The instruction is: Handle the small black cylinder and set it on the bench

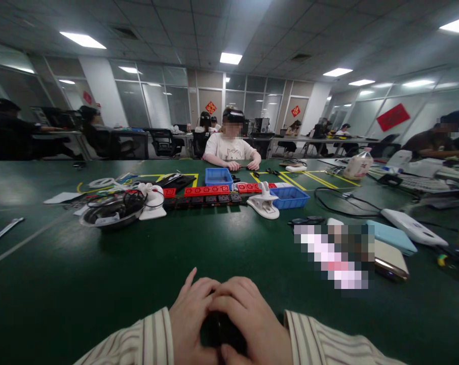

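Both left hand [191,320] and right hand [249,315] | arched, touching each other | clasped around dark object [228,332]

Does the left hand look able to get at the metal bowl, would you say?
Probably yes: only green tabletop shows between the left hand and the metal bowl, though that hand may need to leave the dark object beneath both hands and stretch.

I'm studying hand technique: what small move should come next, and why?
Probably raise the right hand slightly: it meets the left hand over the dark object, and together they hide much of it from view.
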Available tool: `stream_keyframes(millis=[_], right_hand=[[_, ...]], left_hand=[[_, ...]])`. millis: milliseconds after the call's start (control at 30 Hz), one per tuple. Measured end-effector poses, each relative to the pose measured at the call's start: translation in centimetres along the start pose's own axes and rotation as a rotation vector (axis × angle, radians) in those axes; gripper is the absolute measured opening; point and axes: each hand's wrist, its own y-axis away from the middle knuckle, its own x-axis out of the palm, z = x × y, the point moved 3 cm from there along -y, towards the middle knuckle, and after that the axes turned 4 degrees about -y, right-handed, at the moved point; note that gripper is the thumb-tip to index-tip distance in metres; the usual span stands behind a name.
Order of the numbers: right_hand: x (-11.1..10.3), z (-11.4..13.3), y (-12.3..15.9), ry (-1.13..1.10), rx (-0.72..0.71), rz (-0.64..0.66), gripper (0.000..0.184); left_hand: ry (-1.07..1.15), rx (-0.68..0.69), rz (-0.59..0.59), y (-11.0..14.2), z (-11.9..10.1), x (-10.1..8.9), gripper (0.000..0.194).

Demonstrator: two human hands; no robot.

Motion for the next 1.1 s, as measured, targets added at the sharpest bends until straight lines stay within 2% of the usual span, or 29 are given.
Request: stream_keyframes(millis=[100, 167, 233, 300, 400, 500, 567, 667, 733, 800, 900, 967, 1033, 1100], right_hand=[[-0.1, -0.3, 0.2, 0.007, 0.111, -0.12, 0.043], [0.1, -0.6, 0.2, 0.047, 0.168, -0.135, 0.045], [0.3, -0.8, 0.1, 0.123, 0.215, -0.107, 0.039], [0.5, -0.8, 0.0, 0.195, 0.23, -0.061, 0.03], [0.4, -0.2, -0.2, 0.194, 0.134, -0.001, 0.014], [0.3, 0.4, 0.0, 0.132, 0.013, 0.004, 0.022], [0.1, 0.4, 0.2, 0.138, 0.022, -0.071, 0.027], [0.1, -0.1, 0.4, 0.205, 0.131, -0.181, 0.041], [0.4, -0.3, 0.4, 0.245, 0.189, -0.168, 0.04], [0.6, -0.3, 0.4, 0.27, 0.208, -0.117, 0.03], [0.7, 0.2, 0.2, 0.233, 0.118, -0.034, 0.014], [0.6, 0.6, 0.3, 0.168, 0.01, 0.006, 0.019], [0.5, 0.8, 0.3, 0.129, -0.038, -0.006, 0.025], [0.3, 0.6, 0.4, 0.143, 0.01, -0.07, 0.029]], left_hand=[[0.031, -0.039, -0.021, 0.0, -0.1, -0.4, 0.06], [0.039, -0.064, -0.015, 0.0, -0.1, -0.6, 0.068], [0.032, -0.073, 0.007, -0.1, -0.1, -0.6, 0.065], [0.024, -0.063, 0.027, -0.1, 0.1, -0.3, 0.05], [0.029, -0.038, 0.028, -0.1, 0.3, 0.0, 0.037], [0.047, -0.023, 0.011, 0.1, 0.3, 0.0, 0.047], [0.05, -0.037, -0.007, 0.1, 0.2, -0.2, 0.061], [0.044, -0.059, -0.041, 0.3, 0.0, -0.6, 0.077], [0.036, -0.045, -0.053, 0.3, 0.0, -0.6, 0.069], [0.025, -0.028, -0.042, 0.3, 0.0, -0.5, 0.054], [0.005, -0.009, 0.002, 0.3, 0.1, -0.3, 0.042], [0.007, 0.015, 0.02, 0.3, 0.1, -0.2, 0.042], [0.01, 0.024, 0.009, 0.3, 0.0, -0.2, 0.05], [0.006, 0.005, -0.016, 0.3, 0.0, -0.4, 0.063]])
